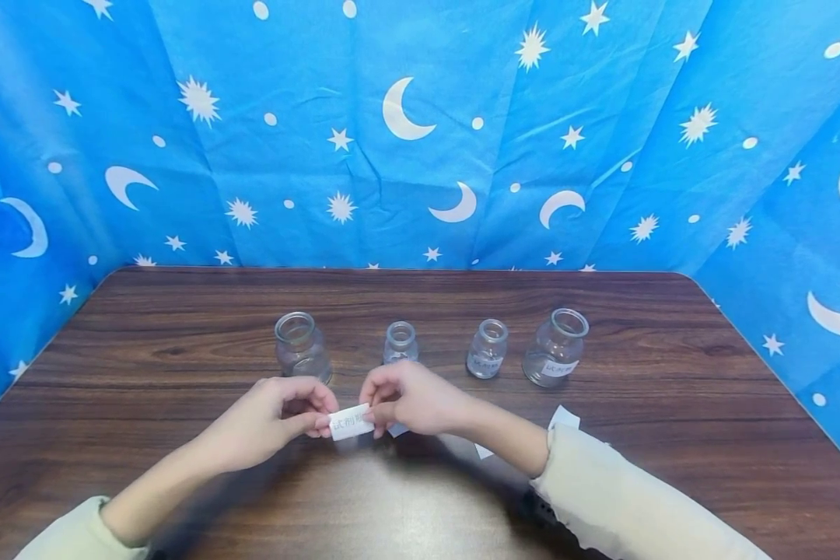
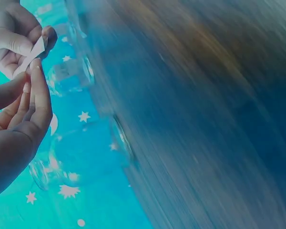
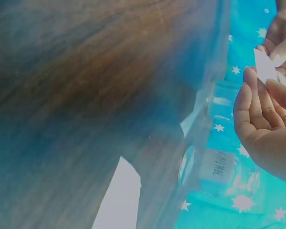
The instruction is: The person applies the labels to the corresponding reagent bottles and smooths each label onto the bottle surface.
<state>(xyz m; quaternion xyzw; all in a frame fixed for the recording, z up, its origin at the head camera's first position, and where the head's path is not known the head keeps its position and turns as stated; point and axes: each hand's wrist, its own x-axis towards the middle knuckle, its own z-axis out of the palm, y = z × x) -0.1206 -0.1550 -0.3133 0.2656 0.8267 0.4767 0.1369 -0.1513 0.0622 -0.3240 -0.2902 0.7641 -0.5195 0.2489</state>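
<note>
Both hands pinch a white paper label with printed characters, stretched between them over the near side of the table. Its left end is between the thumb and fingers of my left hand; the right end is between those of my right hand. Just behind the left hand stands a large clear glass jar, open at the top, with no label showing. Behind the right hand is a small glass jar, its lower part hidden. In the right wrist view the label appears as a thin white strip.
Further right stand a small labelled jar and a large labelled jar, both uncapped. White paper strips lie on the wooden table: one piece by the right sleeve, another under the forearm. A blue star-patterned cloth hangs behind.
</note>
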